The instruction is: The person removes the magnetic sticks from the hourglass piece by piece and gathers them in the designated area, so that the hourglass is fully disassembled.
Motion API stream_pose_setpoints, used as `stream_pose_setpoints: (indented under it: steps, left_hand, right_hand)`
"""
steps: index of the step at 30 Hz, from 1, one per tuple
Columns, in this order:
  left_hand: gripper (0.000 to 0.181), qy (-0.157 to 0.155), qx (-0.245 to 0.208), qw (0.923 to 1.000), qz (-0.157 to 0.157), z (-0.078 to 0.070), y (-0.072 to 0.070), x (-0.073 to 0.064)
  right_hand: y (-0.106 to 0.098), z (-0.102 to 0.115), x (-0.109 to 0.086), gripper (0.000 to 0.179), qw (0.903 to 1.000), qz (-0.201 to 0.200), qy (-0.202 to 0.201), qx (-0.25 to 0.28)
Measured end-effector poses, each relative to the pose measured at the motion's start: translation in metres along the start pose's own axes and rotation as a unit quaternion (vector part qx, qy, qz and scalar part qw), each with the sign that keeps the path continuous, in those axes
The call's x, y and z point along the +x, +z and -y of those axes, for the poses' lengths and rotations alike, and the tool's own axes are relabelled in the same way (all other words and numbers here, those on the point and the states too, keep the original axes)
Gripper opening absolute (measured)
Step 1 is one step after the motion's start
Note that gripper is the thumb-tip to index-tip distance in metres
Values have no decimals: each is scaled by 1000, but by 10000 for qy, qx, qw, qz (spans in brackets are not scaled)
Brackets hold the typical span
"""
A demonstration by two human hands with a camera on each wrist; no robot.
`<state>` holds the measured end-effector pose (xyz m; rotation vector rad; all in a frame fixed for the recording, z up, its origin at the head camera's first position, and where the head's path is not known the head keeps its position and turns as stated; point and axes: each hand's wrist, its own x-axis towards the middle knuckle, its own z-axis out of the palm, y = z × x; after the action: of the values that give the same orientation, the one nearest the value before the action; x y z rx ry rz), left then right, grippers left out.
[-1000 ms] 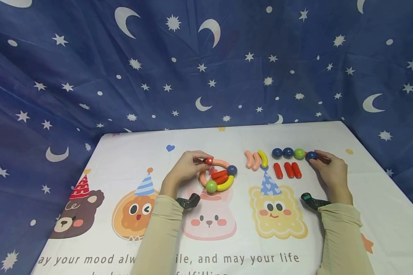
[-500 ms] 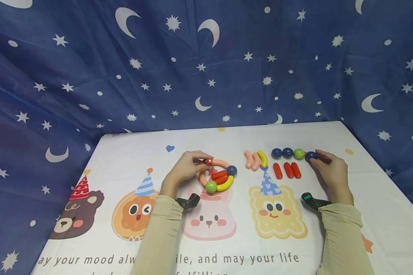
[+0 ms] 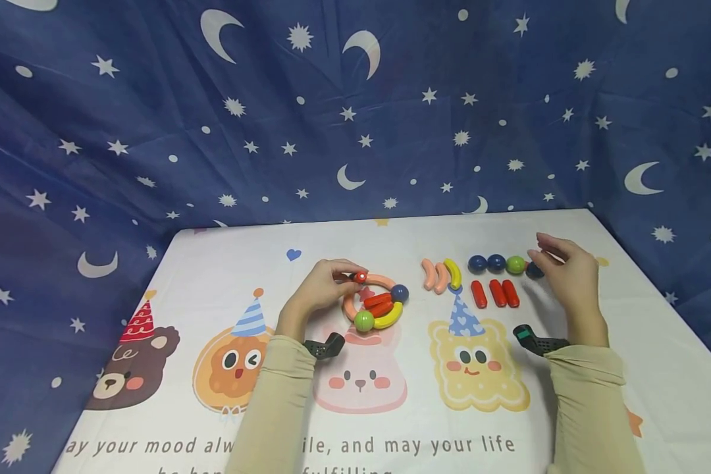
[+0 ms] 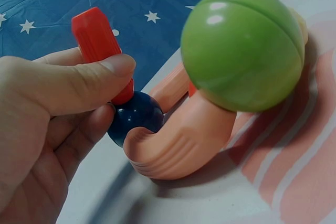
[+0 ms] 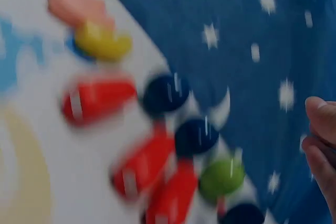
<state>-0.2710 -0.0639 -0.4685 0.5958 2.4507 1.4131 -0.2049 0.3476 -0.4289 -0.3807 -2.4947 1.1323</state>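
Note:
My left hand (image 3: 320,289) pinches a red ribbed rod (image 4: 97,35) between thumb and fingers. Its lower end meets a dark blue ball (image 4: 137,114) on a ring of toy pieces. That ring joins curved pink pieces (image 4: 184,135), a green ball (image 4: 241,48), a yellow curved piece (image 3: 389,317) and another blue ball (image 3: 399,293). Two red rods (image 3: 378,304) lie inside it. My right hand (image 3: 575,280) is raised over the rightmost blue ball (image 3: 534,270), partly covering it, with nothing visible between its fingers; the right wrist view is blurred.
Right of the ring lie two loose pink curved pieces (image 3: 429,274) and a yellow one (image 3: 452,274). Blue balls (image 3: 487,264) and a green ball (image 3: 515,264) form a row behind three red rods (image 3: 498,293). A starry blue curtain (image 3: 355,118) hangs behind the printed tablecloth (image 3: 415,408).
My right hand has let go of the rightmost blue ball and risen, its fingers moving up and away. My left hand keeps its place on the red rod, and the ring stays where it was.

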Motion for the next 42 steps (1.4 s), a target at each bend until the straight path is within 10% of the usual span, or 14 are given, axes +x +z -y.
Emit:
stream_pose_setpoints:
  steps: [6, 17, 42]
  left_hand:
    - [30, 39, 7, 10000, -3, 0, -1, 1]
    - [29, 201, 97, 9997, 31, -2, -1, 3]
    - [30, 343, 56, 9994, 19, 0, -2, 2]
  right_hand:
    - [47, 60, -12, 40, 9883, 750, -1249, 460]
    - [115, 105, -54, 32, 9231, 2716, -2702, -341]
    - [138, 114, -74, 28, 8648, 2970, -3768, -1482]
